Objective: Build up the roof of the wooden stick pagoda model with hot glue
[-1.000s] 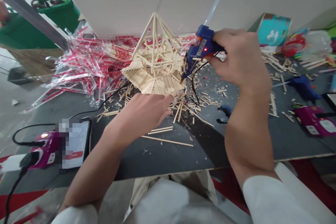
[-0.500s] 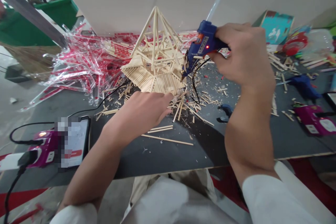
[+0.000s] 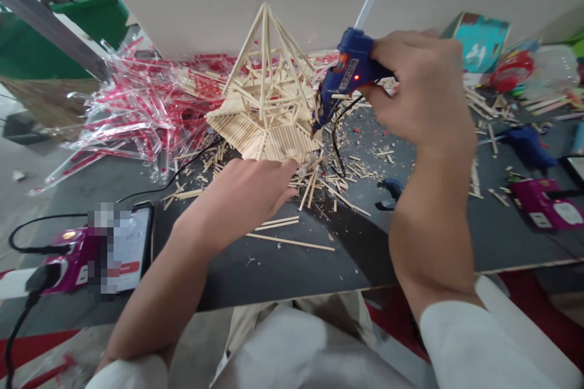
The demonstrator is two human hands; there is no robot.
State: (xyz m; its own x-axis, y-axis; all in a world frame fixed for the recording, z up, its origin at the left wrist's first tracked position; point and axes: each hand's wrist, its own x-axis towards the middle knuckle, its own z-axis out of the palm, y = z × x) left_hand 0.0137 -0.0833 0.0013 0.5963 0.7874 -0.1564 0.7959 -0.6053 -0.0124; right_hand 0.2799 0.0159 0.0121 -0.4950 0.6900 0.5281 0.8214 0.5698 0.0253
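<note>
The stick model (image 3: 285,143) is set on the worktop (image 3: 292,273), just beyond the nearer left hand (image 3: 241,197); whether anything is pinched there cannot be told. The glue gun (image 3: 350,64) is gripped in the right hand's (image 3: 424,85) curled fingers, nozzle slanted down-left toward the model's right edge.

I looked from the head through one camera — forward and down, close over the left hand (image 3: 249,194) and right hand (image 3: 422,88) — onto the table (image 3: 292,273), with the wall (image 3: 201,0) beyond.
</note>
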